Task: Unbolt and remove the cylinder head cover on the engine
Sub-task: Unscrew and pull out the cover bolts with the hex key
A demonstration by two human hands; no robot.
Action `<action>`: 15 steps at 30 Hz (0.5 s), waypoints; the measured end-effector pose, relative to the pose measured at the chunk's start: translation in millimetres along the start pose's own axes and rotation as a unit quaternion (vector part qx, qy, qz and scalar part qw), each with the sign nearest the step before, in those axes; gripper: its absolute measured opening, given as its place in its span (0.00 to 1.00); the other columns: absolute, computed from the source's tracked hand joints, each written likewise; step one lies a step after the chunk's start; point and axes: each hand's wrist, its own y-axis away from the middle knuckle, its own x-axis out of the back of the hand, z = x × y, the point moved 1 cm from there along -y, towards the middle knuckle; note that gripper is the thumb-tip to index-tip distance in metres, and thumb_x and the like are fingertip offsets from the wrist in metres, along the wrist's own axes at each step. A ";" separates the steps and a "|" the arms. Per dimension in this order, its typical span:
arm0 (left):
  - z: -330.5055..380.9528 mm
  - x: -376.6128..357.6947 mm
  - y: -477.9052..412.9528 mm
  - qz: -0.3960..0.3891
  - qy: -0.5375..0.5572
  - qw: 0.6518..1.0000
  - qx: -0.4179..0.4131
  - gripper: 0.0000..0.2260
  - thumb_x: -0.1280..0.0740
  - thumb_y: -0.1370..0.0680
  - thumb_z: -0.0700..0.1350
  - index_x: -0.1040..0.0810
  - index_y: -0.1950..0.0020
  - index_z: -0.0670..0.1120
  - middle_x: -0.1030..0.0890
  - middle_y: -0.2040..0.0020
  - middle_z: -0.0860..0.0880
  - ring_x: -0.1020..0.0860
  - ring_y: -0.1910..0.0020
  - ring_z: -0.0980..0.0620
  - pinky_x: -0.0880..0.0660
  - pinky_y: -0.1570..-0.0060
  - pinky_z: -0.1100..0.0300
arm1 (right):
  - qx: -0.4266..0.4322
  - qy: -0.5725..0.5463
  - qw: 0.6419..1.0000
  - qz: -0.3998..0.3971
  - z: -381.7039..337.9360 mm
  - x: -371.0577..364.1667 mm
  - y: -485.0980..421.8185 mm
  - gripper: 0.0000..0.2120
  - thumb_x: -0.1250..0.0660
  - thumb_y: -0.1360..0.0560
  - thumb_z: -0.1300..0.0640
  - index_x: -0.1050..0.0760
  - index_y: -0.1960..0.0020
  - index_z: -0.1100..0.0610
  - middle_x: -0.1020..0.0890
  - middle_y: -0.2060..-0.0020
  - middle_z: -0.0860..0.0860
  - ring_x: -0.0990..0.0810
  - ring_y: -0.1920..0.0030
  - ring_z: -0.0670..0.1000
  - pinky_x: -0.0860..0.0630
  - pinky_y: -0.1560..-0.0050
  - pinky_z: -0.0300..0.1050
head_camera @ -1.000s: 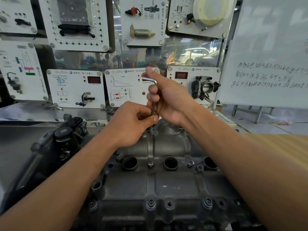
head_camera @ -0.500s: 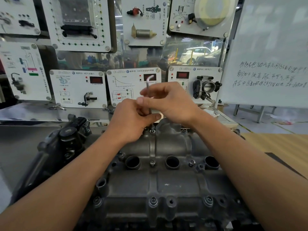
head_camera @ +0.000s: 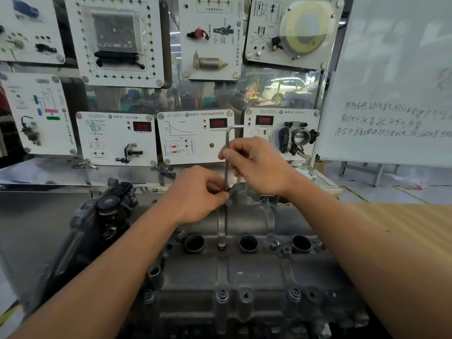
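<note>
The grey metal cylinder head cover (head_camera: pixel 247 270) fills the lower middle of the view, with bolts along its near edge and between three round plug holes. An L-shaped hex key (head_camera: pixel 228 143) stands upright over a bolt at the cover's far edge; the bolt itself is hidden by my fingers. My left hand (head_camera: pixel 198 192) pinches the key's lower shaft near the cover. My right hand (head_camera: pixel 256 165) holds the shaft higher up with its fingertips. The key's short arm points right at the top.
A black intake part (head_camera: pixel 107 216) sits at the engine's left. Behind stands a wall of white training panels (head_camera: pixel 195 135) on a steel shelf (head_camera: pixel 49 170). A whiteboard (head_camera: pixel 396 94) is at the right, and a wooden tabletop (head_camera: pixel 401 223) lies beside the engine.
The key's short arm has swung from pointing left to pointing right. My right hand has shifted from a full grip to a fingertip hold on the shaft.
</note>
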 end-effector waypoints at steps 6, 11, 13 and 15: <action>5.8 -3.2 -1.5 0.014 -0.047 0.999 0.005 0.06 0.25 0.26 0.42 0.14 0.52 0.53 0.19 0.64 0.62 0.20 0.63 0.67 0.23 0.55 0.68 | -0.044 -0.067 0.992 0.099 8.6 26.1 6.2 0.12 0.41 0.17 0.58 0.22 0.55 0.55 0.24 0.69 0.55 0.29 0.68 0.51 0.31 0.65 0.47; 5.3 -6.3 -2.3 0.037 -0.038 0.998 0.015 0.07 0.23 0.28 0.44 0.17 0.58 0.56 0.17 0.66 0.57 0.20 0.67 0.66 0.26 0.64 0.68 | -0.026 0.014 0.989 0.142 27.3 34.0 31.5 0.14 0.41 0.17 0.56 0.24 0.56 0.62 0.23 0.69 0.60 0.29 0.70 0.49 0.31 0.68 0.45; 4.4 -6.2 -3.5 0.051 -0.036 0.998 0.015 0.09 0.22 0.29 0.45 0.19 0.62 0.58 0.17 0.68 0.56 0.20 0.70 0.63 0.26 0.66 0.66 | -0.007 0.000 0.982 0.187 32.9 34.1 42.5 0.12 0.41 0.17 0.56 0.24 0.57 0.57 0.24 0.71 0.56 0.27 0.70 0.50 0.30 0.68 0.45; 6.2 -6.1 -4.5 0.064 -0.062 0.996 0.006 0.07 0.23 0.28 0.48 0.18 0.63 0.56 0.18 0.70 0.57 0.20 0.71 0.62 0.27 0.66 0.66 | -0.002 -0.019 0.977 0.214 35.9 34.6 47.9 0.12 0.41 0.17 0.56 0.25 0.57 0.54 0.25 0.73 0.52 0.28 0.71 0.48 0.29 0.68 0.44</action>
